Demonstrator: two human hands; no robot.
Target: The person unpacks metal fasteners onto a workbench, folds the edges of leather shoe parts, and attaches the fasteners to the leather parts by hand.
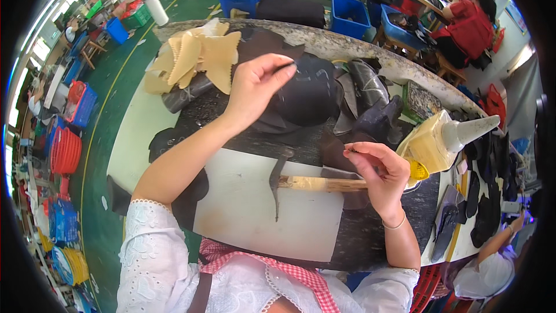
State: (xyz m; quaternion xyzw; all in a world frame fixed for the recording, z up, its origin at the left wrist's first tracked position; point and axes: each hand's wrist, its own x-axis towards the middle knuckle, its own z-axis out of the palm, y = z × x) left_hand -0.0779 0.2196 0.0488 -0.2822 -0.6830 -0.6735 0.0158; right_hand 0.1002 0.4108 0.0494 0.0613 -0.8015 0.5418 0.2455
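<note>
My left hand (255, 90) is raised over the far part of the bench, thumb and forefinger pinched on a tiny dark thing I cannot make out. Beneath its fingertips lies a stack of black, leather-like cut pieces (310, 93) with faint pale marks. Closed in a pinch too, my right hand (382, 171) has a small dark speck at its fingertips, too small to name. A hammer (307, 183) with a wooden handle rests on the white board (266, 226), its handle end reaching beside my right hand. Just beyond that hand, a yellowish glue bottle (428, 142) lies tilted, its grey nozzle pointing right.
Tan cut pieces (202, 52) are heaped at the far left of the bench. More dark pieces (370, 93) lie at the back right. Blue crates (349, 16) stand past the bench edge. A person in red (472, 26) sits far right; another person's arm (501, 240) shows lower right.
</note>
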